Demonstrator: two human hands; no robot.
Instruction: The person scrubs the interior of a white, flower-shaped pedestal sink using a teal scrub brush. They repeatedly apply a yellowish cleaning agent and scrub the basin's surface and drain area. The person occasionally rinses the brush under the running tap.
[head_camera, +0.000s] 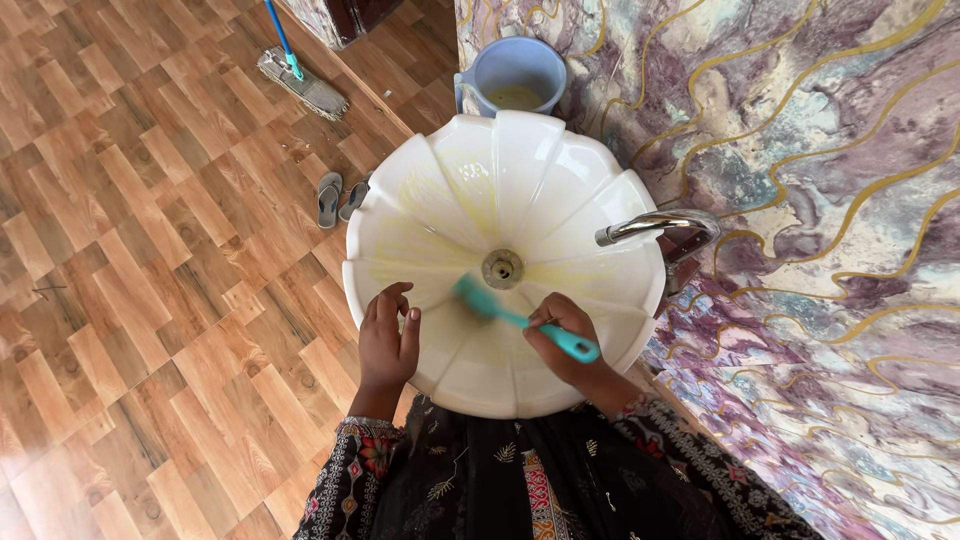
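Observation:
A white fluted basin (560, 190) with yellowish streaks fills the middle of the head view; its metal drain (502, 268) sits at the centre. My right hand (563, 335) grips the handle of a teal brush (500, 310), whose head rests on the basin's inner wall just below and left of the drain. My left hand (388, 335) lies on the basin's near left rim, fingers curled over the edge. Dark embroidered sleeves cover both forearms.
A chrome tap (660, 226) reaches over the basin from the marbled purple wall (820, 150) on the right. A pale blue jug (512, 75) stands behind the basin. On the wood-pattern floor lie a pair of grey slippers (338, 197) and a mop (300, 80).

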